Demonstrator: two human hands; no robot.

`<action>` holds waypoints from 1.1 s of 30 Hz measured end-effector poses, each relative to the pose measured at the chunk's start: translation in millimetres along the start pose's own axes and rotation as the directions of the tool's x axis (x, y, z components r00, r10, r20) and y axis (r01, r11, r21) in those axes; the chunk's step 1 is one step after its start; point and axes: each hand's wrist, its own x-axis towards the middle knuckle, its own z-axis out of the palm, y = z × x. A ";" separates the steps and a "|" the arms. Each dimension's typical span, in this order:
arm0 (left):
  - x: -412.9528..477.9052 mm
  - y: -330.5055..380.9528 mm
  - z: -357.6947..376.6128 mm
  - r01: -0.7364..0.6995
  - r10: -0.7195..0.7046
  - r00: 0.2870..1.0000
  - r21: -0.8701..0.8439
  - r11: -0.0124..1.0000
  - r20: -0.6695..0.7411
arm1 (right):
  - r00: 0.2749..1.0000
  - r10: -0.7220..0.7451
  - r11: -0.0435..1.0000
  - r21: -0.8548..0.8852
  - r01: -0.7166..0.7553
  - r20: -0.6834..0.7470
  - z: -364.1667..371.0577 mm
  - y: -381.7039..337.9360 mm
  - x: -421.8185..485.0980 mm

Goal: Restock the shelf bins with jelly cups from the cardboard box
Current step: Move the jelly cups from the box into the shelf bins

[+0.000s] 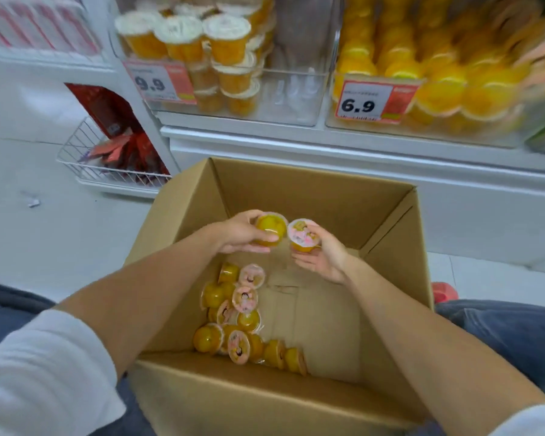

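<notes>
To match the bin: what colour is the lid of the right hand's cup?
Pink lid with a small printed picture, best in the head view.

Bright, even light; motion blur up top.
Shelf bins [438, 127] smear at right; box [296, 190] interior softly shadowed; my view bows at edges.
</notes>
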 end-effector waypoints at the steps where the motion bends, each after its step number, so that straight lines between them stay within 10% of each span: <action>1: -5.1 20.5 10.8 -0.070 0.071 0.997 -0.062 0.996 0.004 | 0.999 -0.046 0.997 0.070 0.045 0.017 0.9 -22.0 -16.0; 7: -40.4 127.8 68.8 -0.327 0.332 0.943 -0.284 0.901 -0.034 | 0.946 -0.324 0.885 0.360 0.296 0.016 -3.3 -119.5 -92.9; 18: -61.3 265.0 107.7 -0.723 0.800 0.592 0.374 0.581 -0.096 | 0.797 -0.591 0.725 0.350 0.593 -0.126 -7.7 -245.3 -165.8; 24: -23.7 313.6 95.3 -0.555 0.865 0.479 0.713 0.428 -0.146 | 0.687 -0.596 0.765 -0.036 0.643 -0.416 -45.1 -309.4 -135.5; 33: 64.4 380.2 73.5 -0.212 0.798 0.603 0.962 0.174 -0.012 | 0.403 -0.736 0.660 -0.443 0.607 -0.544 -110.9 -408.3 -81.0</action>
